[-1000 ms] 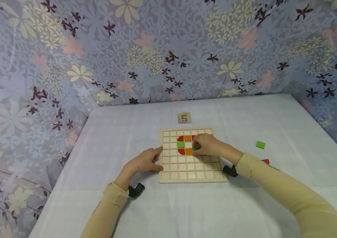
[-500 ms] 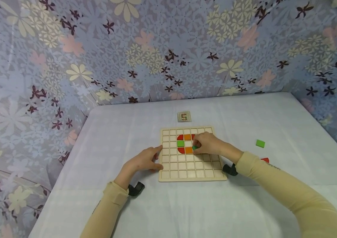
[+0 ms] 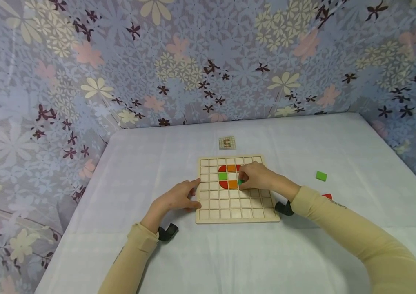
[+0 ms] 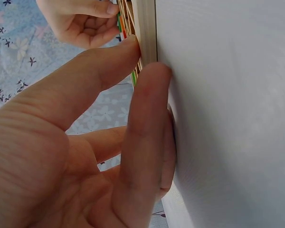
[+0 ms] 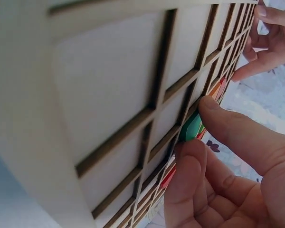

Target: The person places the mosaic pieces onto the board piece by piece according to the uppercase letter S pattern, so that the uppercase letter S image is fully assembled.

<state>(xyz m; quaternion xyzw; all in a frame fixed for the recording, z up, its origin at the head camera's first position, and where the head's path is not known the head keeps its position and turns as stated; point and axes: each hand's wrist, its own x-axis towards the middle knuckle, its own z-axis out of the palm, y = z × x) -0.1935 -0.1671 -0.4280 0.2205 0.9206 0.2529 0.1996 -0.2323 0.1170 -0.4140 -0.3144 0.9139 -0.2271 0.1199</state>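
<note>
My right hand (image 3: pixel 258 176) pinches a dark green tile (image 5: pixel 192 127) between thumb and index finger, at a cell of the wooden grid board (image 3: pixel 230 214). The tile sits to the right of an orange tile (image 3: pixel 233 185), partly hidden by the fingers. Red corner pieces (image 3: pixel 223 185), a second orange tile (image 3: pixel 231 168) and a light green tile (image 3: pixel 223 176) lie in nearby cells. Another red piece is half covered by my right hand. At the board's left edge, my left hand (image 3: pixel 179 197) touches the frame with loosely extended index finger and thumb.
Behind the board lies a small pattern card (image 3: pixel 227 143) with an S-like figure. A loose green tile (image 3: pixel 321 176) and a red piece (image 3: pixel 327 196), partly hidden by the right sleeve, lie to the right. A flowered cloth (image 3: pixel 208 61) hangs behind the table.
Both hands keep nearly the same places on the board. The green tile remains in the right fingertips at the same cell. The head view has shifted very slightly.
</note>
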